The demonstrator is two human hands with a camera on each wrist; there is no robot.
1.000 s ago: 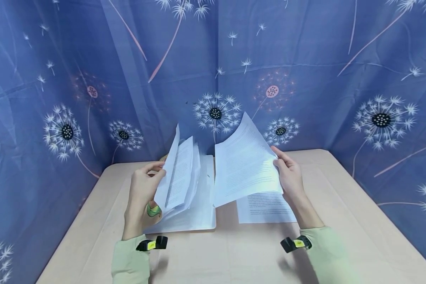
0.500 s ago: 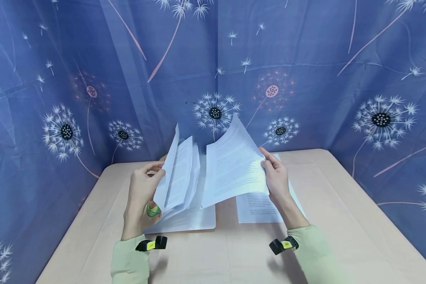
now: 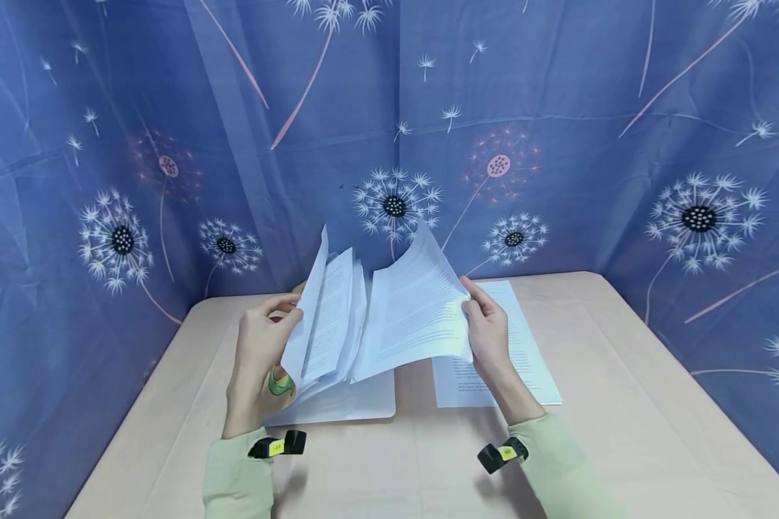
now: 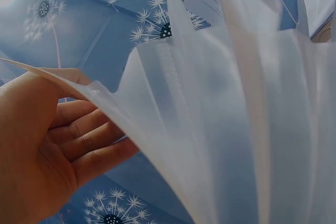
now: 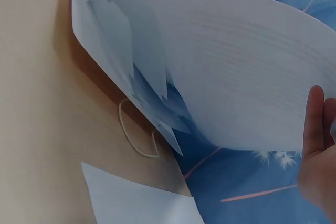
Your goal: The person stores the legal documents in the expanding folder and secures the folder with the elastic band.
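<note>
An expanding file folder (image 3: 370,404) with translucent pleated pockets (image 4: 231,124) lies opened out on the table, white printed papers standing in it. At its left side my left hand (image 3: 262,335) pinches the edge of the front leaves between thumb and fingers, keeping them spread. My right hand (image 3: 490,335) grips a printed sheet (image 3: 412,310) by its right edge. The sheet is tilted and bowed, its left edge right at the folder's pockets. In the right wrist view the curved sheet (image 5: 236,66) overlaps the pockets, and only part of the right hand (image 5: 317,166) shows.
Other printed paper (image 3: 526,360) lies flat on the pale table (image 3: 428,468), to the right of the folder and partly behind the right forearm. A thin elastic loop (image 5: 149,156) hangs by the folder. A blue dandelion-patterned curtain (image 3: 389,108) stands behind the table.
The right hand has moved left with the printed sheet, bringing its left edge to the folder's pockets and uncovering more of the flat paper. The left hand has stayed put.
</note>
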